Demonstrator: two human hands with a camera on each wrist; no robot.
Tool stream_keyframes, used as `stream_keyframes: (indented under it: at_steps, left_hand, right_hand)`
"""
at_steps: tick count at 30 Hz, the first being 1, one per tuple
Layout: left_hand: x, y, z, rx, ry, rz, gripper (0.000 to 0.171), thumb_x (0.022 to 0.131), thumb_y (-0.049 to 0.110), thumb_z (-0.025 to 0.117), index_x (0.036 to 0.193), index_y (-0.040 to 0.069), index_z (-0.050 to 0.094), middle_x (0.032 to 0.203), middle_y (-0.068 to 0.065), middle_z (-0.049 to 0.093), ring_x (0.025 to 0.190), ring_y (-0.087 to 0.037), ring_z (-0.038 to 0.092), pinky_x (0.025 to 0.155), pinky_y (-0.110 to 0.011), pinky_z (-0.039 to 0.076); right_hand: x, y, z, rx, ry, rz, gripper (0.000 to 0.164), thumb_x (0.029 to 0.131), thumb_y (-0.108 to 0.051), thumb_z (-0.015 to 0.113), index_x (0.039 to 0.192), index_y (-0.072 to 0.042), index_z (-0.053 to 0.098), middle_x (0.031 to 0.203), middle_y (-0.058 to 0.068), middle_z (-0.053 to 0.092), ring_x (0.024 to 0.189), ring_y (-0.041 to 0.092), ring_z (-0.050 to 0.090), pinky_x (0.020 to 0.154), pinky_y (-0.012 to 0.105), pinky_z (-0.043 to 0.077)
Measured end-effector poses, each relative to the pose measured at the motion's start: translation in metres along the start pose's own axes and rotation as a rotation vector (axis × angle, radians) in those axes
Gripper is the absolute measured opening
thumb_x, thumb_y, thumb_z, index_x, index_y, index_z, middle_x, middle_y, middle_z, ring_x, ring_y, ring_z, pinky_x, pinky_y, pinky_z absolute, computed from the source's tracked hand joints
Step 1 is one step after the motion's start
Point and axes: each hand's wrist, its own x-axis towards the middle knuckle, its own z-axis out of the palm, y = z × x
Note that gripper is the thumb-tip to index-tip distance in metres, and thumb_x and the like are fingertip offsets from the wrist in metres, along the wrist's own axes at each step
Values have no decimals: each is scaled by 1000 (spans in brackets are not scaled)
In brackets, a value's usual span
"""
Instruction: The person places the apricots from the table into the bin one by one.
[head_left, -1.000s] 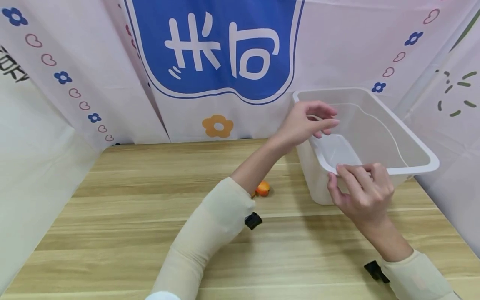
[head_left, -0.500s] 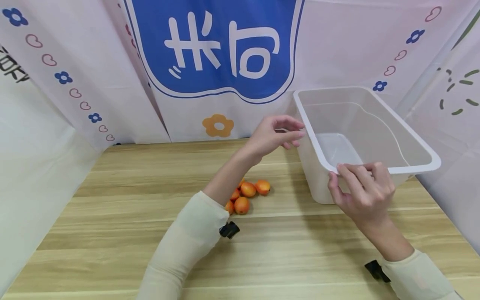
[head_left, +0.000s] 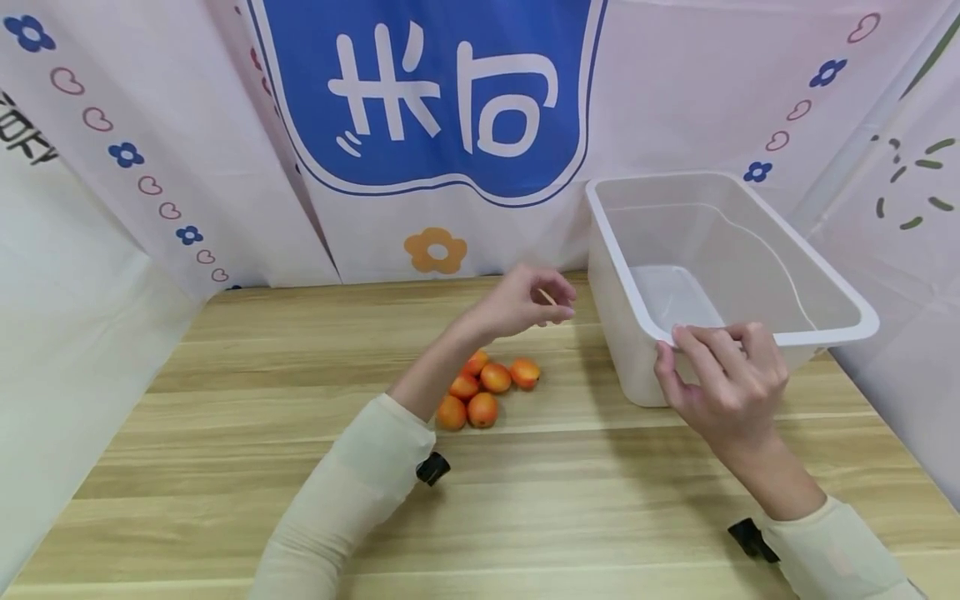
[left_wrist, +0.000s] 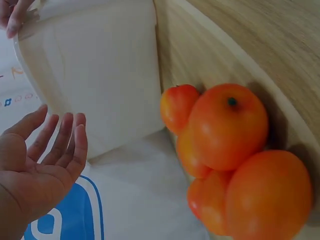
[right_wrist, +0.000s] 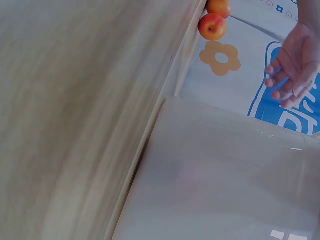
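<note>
So the right hand (head_left: 723, 387) has a proper grip on the white bin (head_left: 636, 367), fingers hooked over the rim at its near-left corner and thumb pressed on the outside. The left hand (head_left: 528, 298) isn't holding anything: fingers loosely bent and apart from the thumb, hanging just left of the bin without touching it. The orange fruits (head_left: 496, 377) sit bunched up on the wooden table (head_left: 225, 433), left of the bin and partly under the left forearm. I count 6 in the head view, can't tell if the arm hides more. The bin stands upright at the back right, near the printed cloth (head_left: 675, 92). Each pale sleeve (head_left: 367, 475) has a black clip (head_left: 432, 469) by the cuff.
</note>
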Motion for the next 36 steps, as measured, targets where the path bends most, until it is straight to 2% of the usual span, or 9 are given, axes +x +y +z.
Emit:
stream_keyframes:
  at_steps: [3,10,16,23,30,36]
  left_hand:
    - [-3,-9,-1,32,-35,-21,21,95,-1,71,115,-8,68,98,-16,72,81,-20,69,73,-31,58]
    - [-10,-30,-6,86,-51,-89,22,94,1,74,115,-6,69,98,-15,71,90,-30,70,78,-36,60]
    - [-13,-43,-7,174,-89,-72,21,91,-1,76,110,-7,69,98,-14,71,96,-26,69,87,-28,59]
    - [-15,-48,-5,214,-144,-119,27,91,0,76,116,-8,69,104,-15,70,97,-27,71,78,-28,60]
    - [-14,-53,-3,220,-191,-135,29,89,-2,78,116,-8,68,112,-23,69,102,-27,68,87,-27,58]
    - [-13,-54,1,304,-237,-159,29,88,-2,79,115,-7,69,108,-18,71,102,-26,66,90,-29,55]
  right_hand:
    - [-1,0,0,1,-4,1,32,92,-23,67,71,2,70,65,14,64,55,45,41,48,57,32]
    - [-2,0,0,-3,-4,6,33,92,-24,67,71,2,70,66,15,64,55,45,42,48,57,32]
    - [-2,0,0,-5,-4,6,33,91,-23,67,71,2,70,66,15,64,55,45,42,48,57,32]
    - [-2,1,-1,-7,-4,8,33,92,-23,67,71,3,70,66,15,63,55,45,42,48,56,31]
    - [-1,1,0,0,-2,10,32,90,-23,68,71,3,70,66,15,64,55,45,42,48,56,31]
    - [-1,1,0,3,-9,17,33,91,-23,68,71,3,70,66,15,64,56,45,42,49,56,32]
